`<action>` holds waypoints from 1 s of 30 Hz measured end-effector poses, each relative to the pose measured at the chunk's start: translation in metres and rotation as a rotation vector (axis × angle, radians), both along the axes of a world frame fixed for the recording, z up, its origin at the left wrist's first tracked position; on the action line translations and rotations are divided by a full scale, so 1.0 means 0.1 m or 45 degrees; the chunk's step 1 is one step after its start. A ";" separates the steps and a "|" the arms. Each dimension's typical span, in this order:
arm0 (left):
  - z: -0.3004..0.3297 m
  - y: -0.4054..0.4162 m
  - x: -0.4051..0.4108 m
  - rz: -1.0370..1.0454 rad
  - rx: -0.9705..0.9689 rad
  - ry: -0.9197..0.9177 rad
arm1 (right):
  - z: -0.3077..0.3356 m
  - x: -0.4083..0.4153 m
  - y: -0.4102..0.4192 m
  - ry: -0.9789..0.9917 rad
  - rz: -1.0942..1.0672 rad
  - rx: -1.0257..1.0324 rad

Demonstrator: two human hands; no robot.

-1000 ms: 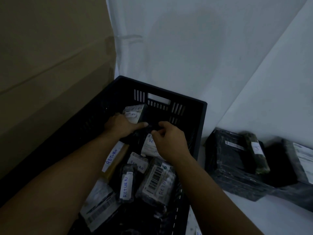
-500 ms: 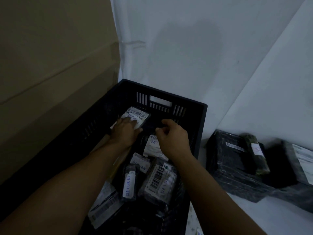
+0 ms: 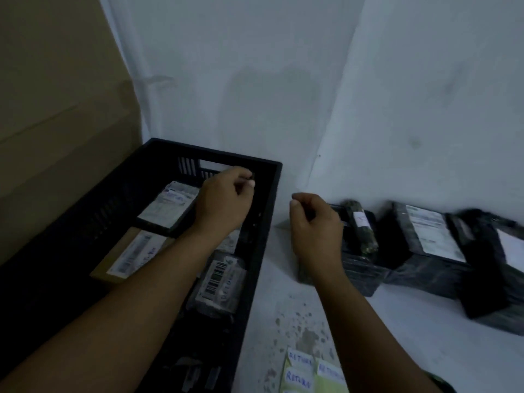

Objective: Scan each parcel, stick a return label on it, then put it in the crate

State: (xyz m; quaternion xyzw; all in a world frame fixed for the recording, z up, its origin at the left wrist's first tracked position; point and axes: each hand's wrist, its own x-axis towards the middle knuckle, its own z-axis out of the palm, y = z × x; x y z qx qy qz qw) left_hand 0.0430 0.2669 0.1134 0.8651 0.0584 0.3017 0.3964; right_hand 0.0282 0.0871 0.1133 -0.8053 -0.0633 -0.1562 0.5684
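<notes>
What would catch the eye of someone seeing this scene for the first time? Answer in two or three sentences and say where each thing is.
Two bare forearms reach in from below, the left hand above the black crate and the right hand beside it, both with curled fingers and empty. The crate, at left, holds labelled parcels, one with a bold barcode. At right, black wrapped parcels lie against the wall, and a sheet of RETURN labels lies at the bottom edge.

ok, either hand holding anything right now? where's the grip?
Nothing is held. The left hand hangs over the crate, fingers loosely curled and empty; the right hand hangs beside the crate in front of the black parcels, also empty.
</notes>
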 end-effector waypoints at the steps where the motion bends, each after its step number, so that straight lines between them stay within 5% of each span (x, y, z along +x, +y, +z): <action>1: 0.05 -0.14 0.01 -0.030 -0.004 -0.012 | -0.08 0.01 -0.17 0.019 -0.041 -0.023; 8: 0.01 -1.16 0.21 -0.236 0.064 0.197 | -0.66 0.26 -1.19 0.271 -0.341 -0.220; 15: -0.96 -1.76 0.20 -0.268 0.190 0.638 | -1.01 0.63 -1.65 0.410 -0.422 -0.445; 23: -1.49 -1.86 0.12 -0.314 0.397 0.578 | -1.23 0.88 -1.72 0.636 -0.386 -0.643; 30: -1.48 -1.83 0.10 -0.343 0.279 0.568 | -1.23 0.67 -1.77 0.554 -0.273 -0.416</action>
